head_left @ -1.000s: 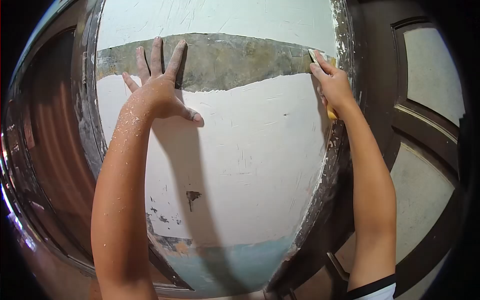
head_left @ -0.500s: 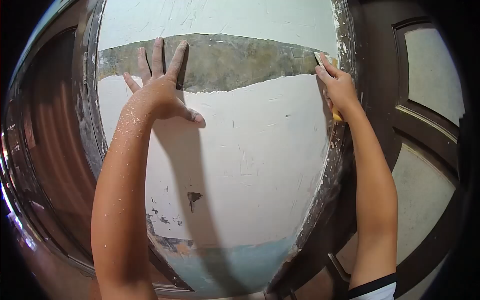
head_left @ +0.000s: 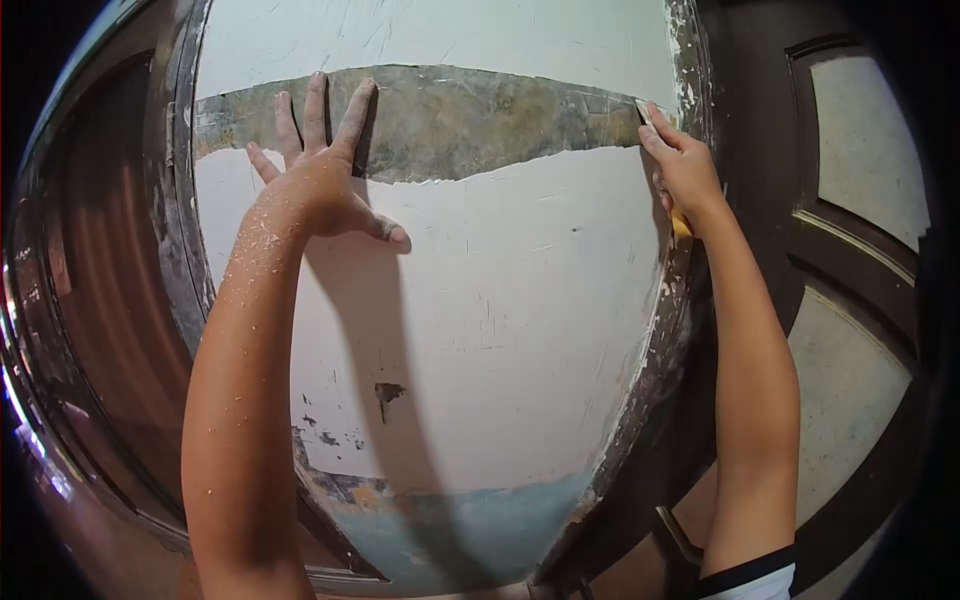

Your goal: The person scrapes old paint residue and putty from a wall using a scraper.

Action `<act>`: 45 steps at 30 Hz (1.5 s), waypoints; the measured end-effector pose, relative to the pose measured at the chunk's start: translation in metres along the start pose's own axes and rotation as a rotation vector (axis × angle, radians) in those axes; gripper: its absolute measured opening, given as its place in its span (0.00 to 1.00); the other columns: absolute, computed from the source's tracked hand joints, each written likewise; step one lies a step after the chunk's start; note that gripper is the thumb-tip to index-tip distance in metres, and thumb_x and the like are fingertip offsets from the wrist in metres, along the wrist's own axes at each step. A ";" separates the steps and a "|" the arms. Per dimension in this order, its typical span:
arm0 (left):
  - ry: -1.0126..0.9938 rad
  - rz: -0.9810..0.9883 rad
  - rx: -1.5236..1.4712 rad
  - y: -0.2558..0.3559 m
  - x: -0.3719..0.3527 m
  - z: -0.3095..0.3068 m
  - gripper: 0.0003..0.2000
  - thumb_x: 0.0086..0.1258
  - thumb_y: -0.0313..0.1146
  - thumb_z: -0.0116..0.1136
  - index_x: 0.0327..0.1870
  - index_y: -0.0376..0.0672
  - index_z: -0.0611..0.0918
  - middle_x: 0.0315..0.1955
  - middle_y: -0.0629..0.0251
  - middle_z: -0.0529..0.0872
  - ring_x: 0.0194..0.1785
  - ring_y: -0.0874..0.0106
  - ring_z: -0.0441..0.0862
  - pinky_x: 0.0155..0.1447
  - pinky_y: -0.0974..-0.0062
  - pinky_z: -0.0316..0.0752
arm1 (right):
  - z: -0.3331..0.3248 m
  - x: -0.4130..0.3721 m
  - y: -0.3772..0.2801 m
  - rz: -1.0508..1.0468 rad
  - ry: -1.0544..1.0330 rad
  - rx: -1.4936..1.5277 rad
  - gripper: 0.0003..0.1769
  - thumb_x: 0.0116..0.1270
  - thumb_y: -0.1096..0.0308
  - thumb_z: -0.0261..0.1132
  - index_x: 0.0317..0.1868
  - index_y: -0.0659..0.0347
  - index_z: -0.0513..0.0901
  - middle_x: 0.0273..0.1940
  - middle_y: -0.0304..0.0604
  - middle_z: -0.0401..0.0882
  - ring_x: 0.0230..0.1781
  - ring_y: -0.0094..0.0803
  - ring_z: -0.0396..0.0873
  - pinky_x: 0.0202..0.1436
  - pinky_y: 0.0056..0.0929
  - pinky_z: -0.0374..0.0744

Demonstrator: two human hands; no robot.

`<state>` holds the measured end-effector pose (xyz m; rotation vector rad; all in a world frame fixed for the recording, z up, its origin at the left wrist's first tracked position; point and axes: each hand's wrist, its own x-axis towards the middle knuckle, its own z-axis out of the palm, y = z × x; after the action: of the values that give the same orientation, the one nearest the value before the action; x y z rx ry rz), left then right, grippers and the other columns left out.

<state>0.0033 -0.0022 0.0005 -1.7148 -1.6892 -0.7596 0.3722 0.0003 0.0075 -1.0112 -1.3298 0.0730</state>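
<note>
My left hand [head_left: 318, 188] lies against the wall with its fingers spread, fingertips on the bare grey-brown band [head_left: 450, 118] and thumb over the white paint layer [head_left: 500, 270]. Dust and pale flakes cling to that hand and forearm. At the band's right end, my right hand [head_left: 684, 172] is closed around a scraper [head_left: 682, 223], whose yellow handle end shows below the palm. The scraper's thin blade shows at the fingertips, touching the wall near the upper paint edge; most of the tool is hidden by my fingers.
Pale green-white paint [head_left: 450, 35] covers the wall above the band. Lower down are a small dark chipped patch [head_left: 387, 398] and a bluish strip [head_left: 440, 525]. A dark frame with flaking paint [head_left: 690, 60] edges the wall on the right, beside a panelled door [head_left: 760, 190].
My right hand and the scraper have shifted slightly to the right along the band's end. My left hand stays in nearly the same place.
</note>
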 end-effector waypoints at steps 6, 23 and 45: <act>0.080 0.037 -0.044 -0.004 0.002 0.008 0.87 0.11 0.63 0.88 0.85 0.77 0.40 0.85 0.55 0.26 0.85 0.41 0.22 0.75 0.18 0.30 | 0.003 -0.006 -0.003 0.007 0.027 -0.009 0.29 0.75 0.56 0.67 0.75 0.47 0.76 0.18 0.28 0.66 0.13 0.17 0.61 0.17 0.25 0.67; 0.013 0.005 -0.006 0.000 0.001 0.002 0.87 0.15 0.65 0.88 0.84 0.78 0.36 0.85 0.54 0.24 0.85 0.43 0.19 0.76 0.20 0.28 | -0.001 -0.001 -0.002 0.020 0.031 -0.030 0.29 0.76 0.56 0.65 0.76 0.47 0.76 0.18 0.28 0.65 0.13 0.17 0.62 0.17 0.26 0.68; 0.046 0.021 -0.064 -0.002 0.001 0.004 0.89 0.08 0.64 0.88 0.85 0.76 0.40 0.85 0.53 0.26 0.85 0.43 0.19 0.76 0.20 0.26 | -0.007 -0.031 0.000 -0.192 0.184 -0.745 0.30 0.75 0.64 0.51 0.74 0.66 0.72 0.52 0.72 0.84 0.58 0.67 0.81 0.66 0.50 0.77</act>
<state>0.0009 0.0014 -0.0015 -1.7416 -1.6301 -0.8454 0.3690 -0.0210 -0.0153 -1.4562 -1.2945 -0.6911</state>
